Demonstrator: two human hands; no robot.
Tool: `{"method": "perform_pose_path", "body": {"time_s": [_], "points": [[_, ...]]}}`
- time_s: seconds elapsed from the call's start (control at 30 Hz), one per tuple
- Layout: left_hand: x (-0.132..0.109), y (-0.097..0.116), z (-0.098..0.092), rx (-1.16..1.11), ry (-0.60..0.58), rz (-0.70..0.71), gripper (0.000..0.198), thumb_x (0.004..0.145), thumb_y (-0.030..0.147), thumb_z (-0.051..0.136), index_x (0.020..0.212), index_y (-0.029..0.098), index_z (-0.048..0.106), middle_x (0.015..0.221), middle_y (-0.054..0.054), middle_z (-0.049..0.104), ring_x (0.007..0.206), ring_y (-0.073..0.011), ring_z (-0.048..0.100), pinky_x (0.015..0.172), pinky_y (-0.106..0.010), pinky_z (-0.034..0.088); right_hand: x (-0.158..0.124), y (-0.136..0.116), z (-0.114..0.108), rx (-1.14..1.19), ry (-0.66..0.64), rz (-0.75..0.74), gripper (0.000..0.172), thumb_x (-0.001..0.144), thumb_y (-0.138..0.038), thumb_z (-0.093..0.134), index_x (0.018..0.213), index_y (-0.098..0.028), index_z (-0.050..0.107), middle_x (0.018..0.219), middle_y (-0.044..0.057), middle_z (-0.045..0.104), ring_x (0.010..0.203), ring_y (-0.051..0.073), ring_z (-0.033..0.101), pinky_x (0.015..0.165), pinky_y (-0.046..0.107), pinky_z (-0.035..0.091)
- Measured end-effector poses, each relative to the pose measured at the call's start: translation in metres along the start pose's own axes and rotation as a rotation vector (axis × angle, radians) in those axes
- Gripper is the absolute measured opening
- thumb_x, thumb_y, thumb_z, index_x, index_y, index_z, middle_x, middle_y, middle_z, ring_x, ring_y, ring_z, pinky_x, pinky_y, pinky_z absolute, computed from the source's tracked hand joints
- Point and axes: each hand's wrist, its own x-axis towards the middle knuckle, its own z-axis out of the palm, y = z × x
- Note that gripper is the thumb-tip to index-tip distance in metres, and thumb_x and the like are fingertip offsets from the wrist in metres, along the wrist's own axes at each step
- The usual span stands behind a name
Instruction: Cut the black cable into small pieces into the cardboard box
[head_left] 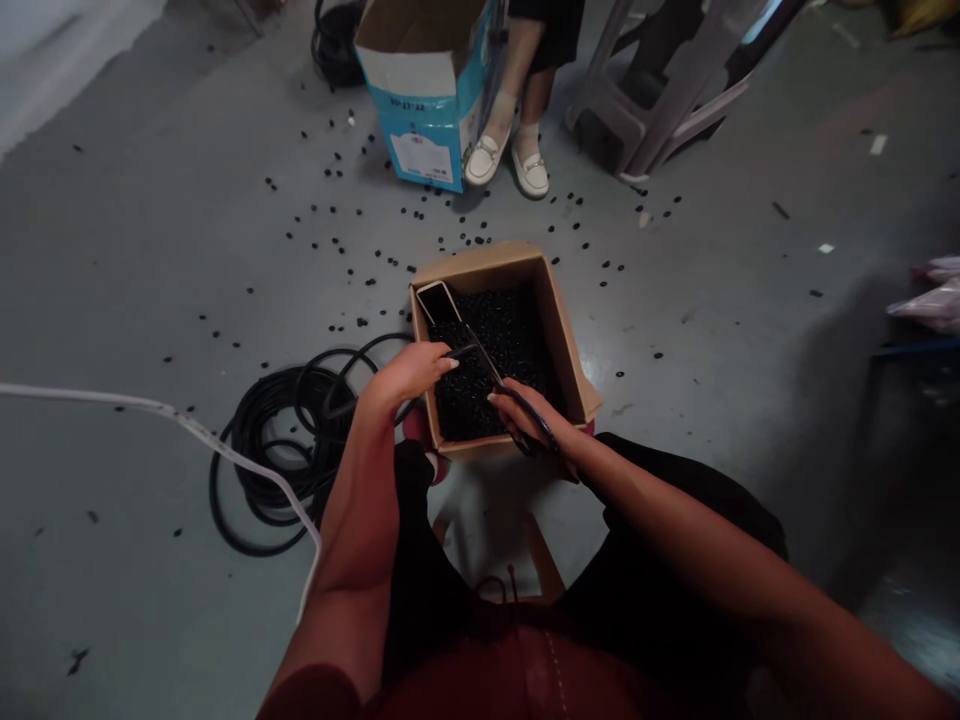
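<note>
My left hand (417,372) is closed around the end of a black rubber tube (390,338), which runs back to a loose coil (247,440) on the floor at my left. In my right hand (527,408) is a pair of scissors (486,358), its blades pointing up and left beside the tube's end. Both hands are above an open cardboard box (574,370) full of small black cut pieces (487,310). Inside the box's far left corner leans a small pale-rimmed rectangular object (439,303). Whether the blades touch the tube, I cannot tell.
Small black rings (405,212) lie scattered over the grey floor. Beyond the box stand a blue and white carton (424,140), another person's feet in white shoes (531,172) and a grey plastic stool (652,130). A white cable (187,422) crosses at left.
</note>
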Motion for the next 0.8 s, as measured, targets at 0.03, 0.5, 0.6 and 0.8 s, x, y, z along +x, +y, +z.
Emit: {"method": "perform_pose_path", "body": {"time_s": [0.03, 0.5, 0.6, 0.8], "points": [[-0.001, -0.001, -0.001, -0.011, 0.02, -0.006, 0.027, 0.088, 0.031, 0.042, 0.078, 0.016, 0.062, 0.076, -0.005, 0.063, 0.069, -0.0162, 0.052, 0.064, -0.025, 0.038, -0.002, -0.003, 0.0, 0.029, -0.014, 0.014, 0.02, 0.087, -0.041, 0.048, 0.084, -0.022, 0.044, 0.063, -0.004, 0.049, 0.05, 0.01, 0.047, 0.046, 0.021, 0.038], [-0.005, 0.01, -0.006, -0.106, 0.098, -0.034, 0.029, 0.089, 0.029, 0.043, 0.101, 0.014, 0.066, 0.092, -0.008, 0.069, 0.081, -0.0183, 0.059, 0.074, -0.028, 0.044, -0.01, -0.029, -0.009, 0.053, -0.073, -0.031, 0.028, 0.088, -0.046, 0.054, 0.099, -0.02, 0.051, 0.081, 0.002, 0.06, 0.07, 0.016, 0.06, 0.063, 0.027, 0.048], [-0.004, 0.009, -0.005, -0.106, 0.09, -0.008, 0.03, 0.088, 0.029, 0.044, 0.101, 0.014, 0.066, 0.098, -0.009, 0.069, 0.086, -0.0192, 0.06, 0.078, -0.028, 0.045, -0.009, -0.03, -0.009, 0.06, -0.074, -0.013, 0.027, 0.088, -0.044, 0.055, 0.1, -0.02, 0.051, 0.082, 0.002, 0.06, 0.069, 0.015, 0.06, 0.061, 0.026, 0.049], [-0.002, 0.008, -0.004, -0.099, 0.066, 0.023, 0.029, 0.089, 0.031, 0.043, 0.098, 0.015, 0.066, 0.098, -0.008, 0.07, 0.086, -0.0195, 0.06, 0.078, -0.029, 0.045, -0.008, -0.03, -0.01, 0.068, -0.071, -0.013, 0.027, 0.09, -0.045, 0.054, 0.101, -0.02, 0.05, 0.081, 0.002, 0.06, 0.068, 0.014, 0.06, 0.059, 0.025, 0.049]]}}
